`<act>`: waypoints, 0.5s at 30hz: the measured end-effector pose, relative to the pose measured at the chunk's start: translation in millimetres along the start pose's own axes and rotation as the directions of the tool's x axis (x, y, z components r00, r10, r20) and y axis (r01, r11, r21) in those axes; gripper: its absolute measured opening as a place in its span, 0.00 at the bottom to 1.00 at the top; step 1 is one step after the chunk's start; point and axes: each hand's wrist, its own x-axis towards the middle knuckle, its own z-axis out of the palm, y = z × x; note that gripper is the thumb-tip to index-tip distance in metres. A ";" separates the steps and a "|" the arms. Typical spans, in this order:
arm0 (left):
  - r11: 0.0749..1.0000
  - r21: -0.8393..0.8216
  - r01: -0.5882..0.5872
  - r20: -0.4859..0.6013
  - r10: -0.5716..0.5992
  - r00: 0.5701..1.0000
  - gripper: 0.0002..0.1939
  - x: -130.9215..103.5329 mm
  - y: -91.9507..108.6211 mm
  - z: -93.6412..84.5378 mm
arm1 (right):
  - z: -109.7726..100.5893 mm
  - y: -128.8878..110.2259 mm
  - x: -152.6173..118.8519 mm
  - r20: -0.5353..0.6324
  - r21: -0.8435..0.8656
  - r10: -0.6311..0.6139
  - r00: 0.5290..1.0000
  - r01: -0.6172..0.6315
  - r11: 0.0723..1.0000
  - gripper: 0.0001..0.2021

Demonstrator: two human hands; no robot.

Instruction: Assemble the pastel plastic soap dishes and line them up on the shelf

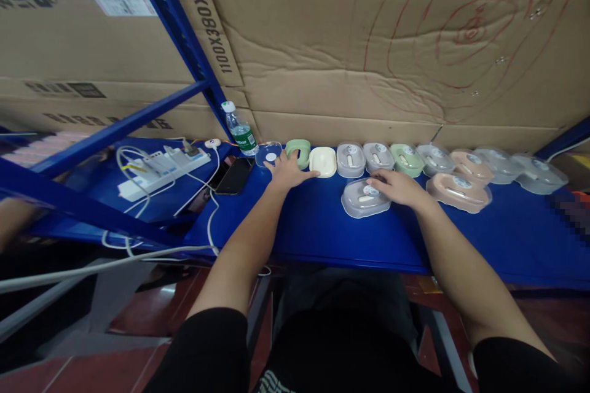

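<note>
Right hand (399,187) rests flat, fingers spread, on right edge of clear-lidded case (365,198); case lies on blue shelf (322,233), long axis left-right, just in front of case row. Left hand (288,173) open, fingertips touching cream case (322,161), farther away

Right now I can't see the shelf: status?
Left hand flat beside cream plastic case. Right hand on clear-lidded grey case. Nothing between them.

left hand (286,173): by cream case (322,161) | right hand (397,187): on clear case (364,198)
</note>
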 end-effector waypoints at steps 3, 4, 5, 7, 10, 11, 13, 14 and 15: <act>1.000 -0.013 -0.019 -0.024 0.019 1.000 0.59 5.0 -3.9 2.5 | 2.2 2.8 1.1 0.002 0.010 -0.007 1.000 0.007 1.000 0.24; 1.000 -0.012 -0.021 -0.032 0.020 0.999 0.58 6.7 -5.4 2.9 | 2.6 3.2 1.2 0.003 0.014 -0.011 1.000 0.011 1.000 0.24; 1.000 -0.011 -0.022 -0.039 0.021 0.999 0.58 8.2 -6.9 3.3 | 3.0 3.4 1.2 0.003 0.018 -0.014 1.000 0.014 1.000 0.24; 1.000 -0.014 -0.026 -0.051 0.025 0.998 0.57 10.8 -9.5 4.2 | 3.2 3.2 1.0 0.001 0.021 -0.011 1.000 0.011 1.000 0.24; 0.999 -0.031 -0.039 -0.071 0.037 0.997 0.55 13.1 -12.2 6.1 | 2.8 2.4 0.6 -0.002 0.019 0.003 1.000 -0.003 1.000 0.24; 0.998 -0.040 -0.044 -0.080 0.041 0.996 0.54 13.6 -12.7 6.8 | 2.6 2.1 0.5 -0.001 0.019 0.004 1.000 -0.004 1.000 0.24; 0.997 -0.058 -0.050 -0.098 0.044 0.994 0.53 14.3 -13.2 7.7 | 2.3 1.6 0.4 0.003 0.022 0.000 1.000 0.000 1.000 0.24; 0.997 -0.064 -0.049 -0.104 0.042 0.994 0.53 14.5 -13.2 7.8 | 2.1 1.4 0.3 0.004 0.022 -0.003 1.000 0.003 1.000 0.24; 0.997 -0.066 -0.045 -0.106 0.038 0.994 0.52 14.8 -13.1 7.7 | 2.0 1.1 0.2 0.002 0.021 -0.005 1.000 0.005 1.000 0.24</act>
